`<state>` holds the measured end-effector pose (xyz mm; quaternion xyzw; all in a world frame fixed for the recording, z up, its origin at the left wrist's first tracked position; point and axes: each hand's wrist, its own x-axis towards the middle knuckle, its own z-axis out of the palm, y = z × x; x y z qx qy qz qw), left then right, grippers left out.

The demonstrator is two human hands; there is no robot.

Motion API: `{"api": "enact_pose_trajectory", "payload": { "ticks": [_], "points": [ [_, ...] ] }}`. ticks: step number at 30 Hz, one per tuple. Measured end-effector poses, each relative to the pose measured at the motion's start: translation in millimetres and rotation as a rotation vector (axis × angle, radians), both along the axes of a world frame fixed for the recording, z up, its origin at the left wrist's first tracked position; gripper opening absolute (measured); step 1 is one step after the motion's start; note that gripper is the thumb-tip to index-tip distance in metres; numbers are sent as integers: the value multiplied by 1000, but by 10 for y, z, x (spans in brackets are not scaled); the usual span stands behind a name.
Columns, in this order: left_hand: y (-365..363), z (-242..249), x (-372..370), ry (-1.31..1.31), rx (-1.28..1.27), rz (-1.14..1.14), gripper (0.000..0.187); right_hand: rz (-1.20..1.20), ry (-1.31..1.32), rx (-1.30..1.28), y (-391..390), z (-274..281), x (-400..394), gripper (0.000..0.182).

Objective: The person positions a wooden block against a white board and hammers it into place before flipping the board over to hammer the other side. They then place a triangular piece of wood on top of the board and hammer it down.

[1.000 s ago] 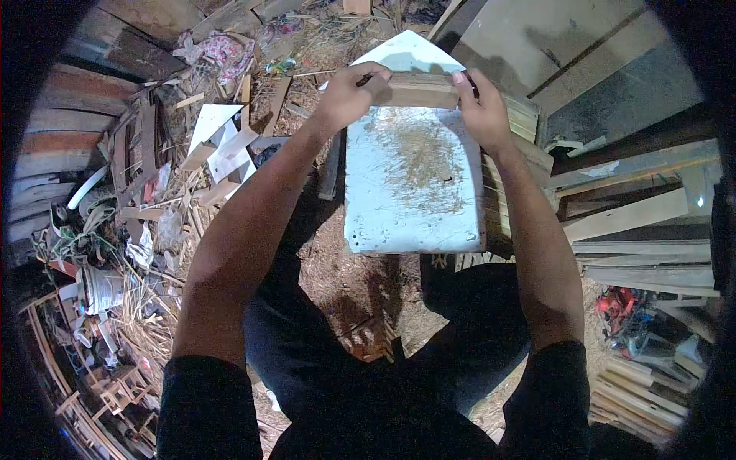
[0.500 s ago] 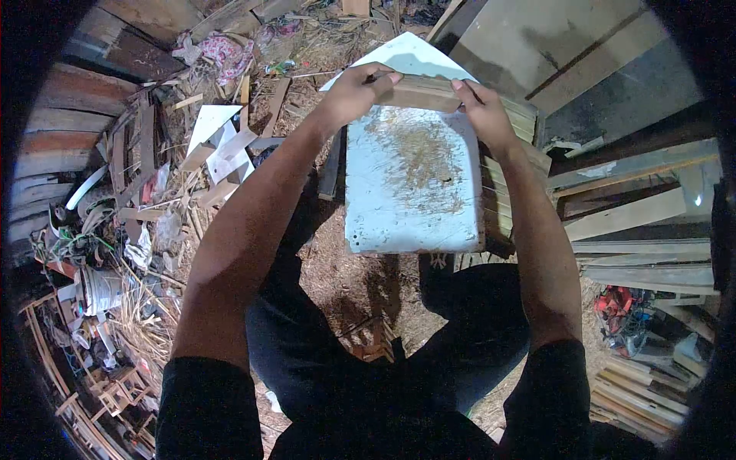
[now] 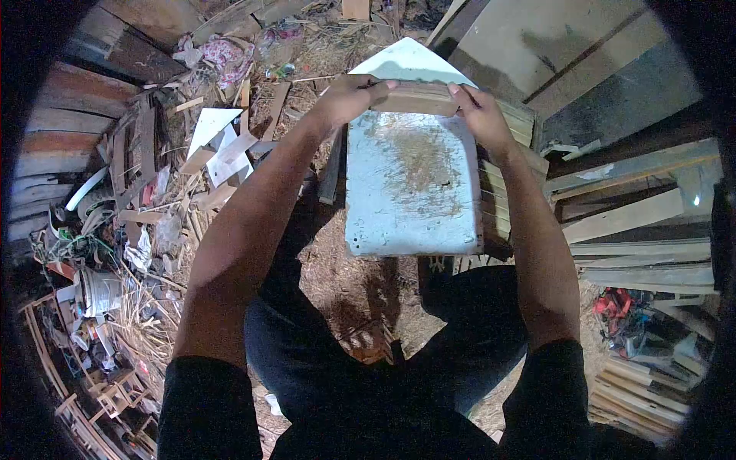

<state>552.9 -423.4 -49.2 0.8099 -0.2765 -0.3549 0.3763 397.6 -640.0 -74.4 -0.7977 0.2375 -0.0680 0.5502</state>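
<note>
A short stack of thin wooden slats lies crosswise above the far end of a worn white board. My left hand grips the stack's left end, its thumb along the near top edge. At the other end my right hand is closed on the slats, thumb on top. Most fingers of both hands are hidden behind the wood. Scratches and a brown worn patch mark the board's surface. Beyond the slats, the corner of a white panel points away from me.
Slatted wood runs along the board's right side. White offcuts and scraps litter the shavings-covered floor on the left. Large panels lean at the upper right. A red tool and stacked wood strips lie at the lower right.
The slats and both hands have shifted slightly downward in view, and the stack's near face is tilted a little differently. Both hands keep their hold.
</note>
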Motion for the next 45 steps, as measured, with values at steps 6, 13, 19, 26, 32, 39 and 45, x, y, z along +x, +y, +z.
{"api": "enact_pose_trajectory", "payload": {
  "ticks": [6,13,19,26,32,39,45],
  "points": [
    [3,-109,-1,73,-75,59,70,-59,-58,0,107,27,31,46],
    [-10,-202,45,92,-138,48,67,-70,-95,-120,109,-19,82,46],
    [-11,-22,-51,76,-69,92,68,-128,-111,-142,95,-38,85,46],
    [-18,-16,-22,62,-44,57,64,-91,-42,-213,44,-42,70,48],
    [-65,-239,30,-79,-380,-61,44,-130,-90,-196,95,-29,28,49],
    [-147,-252,-77,-164,-403,17,26,-106,-29,-137,37,-63,-12,55],
    [-104,-264,-68,-233,-344,12,30,-188,-101,-46,8,-98,-59,58]
  ]
}}
